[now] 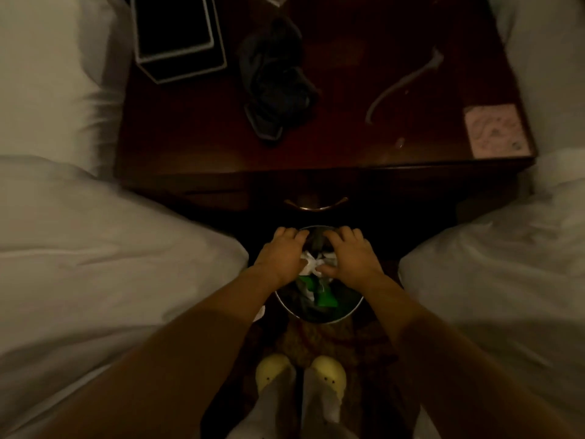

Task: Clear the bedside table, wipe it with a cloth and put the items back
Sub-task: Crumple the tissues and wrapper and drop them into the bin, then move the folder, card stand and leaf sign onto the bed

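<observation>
A dark wooden bedside table (332, 144) stands ahead between two beds. On its top lie a crumpled dark cloth (275, 80), a black box with a white rim (177, 36) at the back left, a pale cord (402, 83) and a pink card (495, 129) at the front right corner. Below the table's front, a round metal bin (354, 308) holds white crumpled paper (311, 264) and green scraps. My left hand (281, 255) and my right hand (351, 255) are both over the bin, fingers spread, pressing down on the white paper.
White bedding (95, 248) closes in on the left and more white bedding (506, 264) on the right, leaving a narrow aisle. The table's drawer has a curved metal handle (316, 205). My feet in yellow slippers (300, 375) stand on patterned carpet just behind the bin.
</observation>
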Available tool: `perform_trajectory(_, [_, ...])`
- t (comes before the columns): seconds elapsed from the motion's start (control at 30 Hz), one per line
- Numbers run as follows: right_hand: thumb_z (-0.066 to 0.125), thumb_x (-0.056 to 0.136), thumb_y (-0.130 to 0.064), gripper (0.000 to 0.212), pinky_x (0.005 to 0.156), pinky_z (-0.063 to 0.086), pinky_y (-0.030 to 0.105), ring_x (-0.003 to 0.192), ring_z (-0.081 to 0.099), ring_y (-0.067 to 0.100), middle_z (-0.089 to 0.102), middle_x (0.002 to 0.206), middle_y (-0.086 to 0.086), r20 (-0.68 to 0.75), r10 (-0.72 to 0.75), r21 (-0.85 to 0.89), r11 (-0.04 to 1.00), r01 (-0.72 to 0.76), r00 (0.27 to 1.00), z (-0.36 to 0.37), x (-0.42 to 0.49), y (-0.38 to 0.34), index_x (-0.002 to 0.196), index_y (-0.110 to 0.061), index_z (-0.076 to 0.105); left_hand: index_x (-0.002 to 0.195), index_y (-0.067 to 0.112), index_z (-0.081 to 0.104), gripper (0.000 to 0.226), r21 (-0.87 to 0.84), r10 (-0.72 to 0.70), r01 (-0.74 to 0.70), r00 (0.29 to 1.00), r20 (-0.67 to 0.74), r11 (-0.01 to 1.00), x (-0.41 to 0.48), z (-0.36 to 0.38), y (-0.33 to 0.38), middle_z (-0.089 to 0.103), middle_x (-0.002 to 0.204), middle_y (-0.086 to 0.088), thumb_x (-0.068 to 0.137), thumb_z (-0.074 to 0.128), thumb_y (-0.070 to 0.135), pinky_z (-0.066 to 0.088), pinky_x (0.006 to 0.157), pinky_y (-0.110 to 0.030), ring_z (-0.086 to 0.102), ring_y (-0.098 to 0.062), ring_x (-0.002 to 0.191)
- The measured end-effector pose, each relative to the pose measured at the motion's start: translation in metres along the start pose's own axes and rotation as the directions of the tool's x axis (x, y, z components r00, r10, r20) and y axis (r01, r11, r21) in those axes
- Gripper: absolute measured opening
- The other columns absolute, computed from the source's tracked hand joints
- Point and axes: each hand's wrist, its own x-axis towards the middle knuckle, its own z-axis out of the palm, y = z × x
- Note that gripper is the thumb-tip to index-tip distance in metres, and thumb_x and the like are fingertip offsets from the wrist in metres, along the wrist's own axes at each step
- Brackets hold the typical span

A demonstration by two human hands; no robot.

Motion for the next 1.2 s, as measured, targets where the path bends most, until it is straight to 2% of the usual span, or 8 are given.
perform_trajectory(0.17, [0.057,0.084,-0.047,0.054,0.084,0.047,0.042,0.115,0.044,0.029,0.045,0.123,0.008,-0.045,-0.063,0.039,0.997,0.065,0.997,-0.097,-0.029,-0.035,0.129,-0.021,0.042,0.133,0.014,0.045,0.041,0.058,0.003,-0.002,1.0,-0.02,0.998,-0.045,-0.086,0.028,0.052,0.128,-0.012,0.094,0.046,0.028,0.047,0.092,-0.041,0.046,-0.028,0.119])
perform_trajectory(0.33, [0.052,0.087,-0.045,0.039,0.07,0.048,0.034,0.094,0.06,0.024,0.058,0.107,0.004,-0.212,-0.177,0.016,0.983,0.185,0.961,-0.197,-0.043,-0.062,0.118,-0.021,0.052,0.121,0.015,0.054,0.031,0.129,-0.003,0.016,0.995,-0.098,0.991,-0.072,-0.183,0.052,0.061,0.117,-0.012,0.096,0.042,0.03,0.047,0.082,-0.038,0.058,-0.029,0.103])
perform_trajectory(0.5, [0.05,0.088,-0.047,0.038,0.064,0.046,0.032,0.087,0.062,0.022,0.06,0.103,0.002,-0.363,-0.201,0.007,0.976,0.218,0.91,-0.281,-0.042,-0.081,0.116,-0.021,0.053,0.132,0.021,0.046,0.038,0.087,-0.056,0.082,0.963,-0.263,0.993,-0.091,-0.261,0.064,0.056,0.127,-0.01,0.095,0.044,0.029,0.046,0.089,-0.039,0.055,-0.03,0.113])
perform_trajectory(0.57, [0.051,0.088,-0.046,0.04,0.065,0.045,0.03,0.09,0.062,0.021,0.06,0.105,0.002,-0.405,-0.214,-0.013,0.973,0.228,0.889,-0.309,-0.036,-0.089,0.119,-0.021,0.051,0.136,0.02,0.041,0.042,0.032,-0.08,0.097,0.937,-0.34,0.995,-0.098,-0.286,0.067,0.054,0.129,-0.011,0.094,0.046,0.028,0.046,0.09,-0.041,0.053,-0.031,0.115])
perform_trajectory(0.67, [0.051,0.088,-0.046,0.044,0.071,0.052,0.036,0.098,0.061,0.022,0.059,0.114,0.004,-0.421,-0.2,-0.009,0.976,0.216,0.885,-0.347,-0.026,-0.101,0.123,-0.019,0.047,0.137,0.017,0.037,0.045,-0.033,-0.11,0.107,0.89,-0.442,0.994,-0.107,-0.319,0.068,0.053,0.127,-0.013,0.094,0.046,0.027,0.047,0.086,-0.041,0.054,-0.032,0.112])
perform_trajectory(0.9, [0.048,0.089,-0.05,0.055,0.086,0.051,0.042,0.114,0.051,0.028,0.051,0.129,0.009,-0.387,-0.188,-0.027,0.981,0.193,0.903,-0.379,0.01,-0.136,0.131,-0.015,0.039,0.145,0.013,0.024,0.057,-0.077,-0.179,0.164,0.81,-0.558,0.983,-0.097,-0.372,0.043,0.045,0.137,-0.015,0.095,0.046,0.028,0.044,0.095,-0.041,0.045,-0.032,0.123])
perform_trajectory(1.1, [0.045,0.091,-0.05,0.054,0.087,0.049,0.041,0.113,0.05,0.029,0.05,0.128,0.011,-0.322,-0.171,-0.041,0.985,0.167,0.931,-0.365,0.075,-0.163,0.129,-0.011,0.041,0.146,0.012,0.021,0.061,-0.113,-0.234,0.205,0.836,-0.497,0.972,-0.054,-0.38,-0.007,0.041,0.138,-0.016,0.094,0.048,0.03,0.043,0.1,-0.043,0.041,-0.033,0.125])
perform_trajectory(1.2, [0.047,0.091,-0.049,0.056,0.092,0.047,0.043,0.12,0.047,0.03,0.047,0.134,0.011,-0.29,-0.14,0.003,0.989,0.147,0.947,-0.349,0.115,-0.176,0.132,-0.013,0.038,0.147,0.012,0.019,0.066,-0.134,-0.247,0.208,0.858,-0.45,0.969,-0.026,-0.376,-0.038,0.038,0.14,-0.016,0.093,0.052,0.031,0.043,0.101,-0.043,0.038,-0.034,0.127])
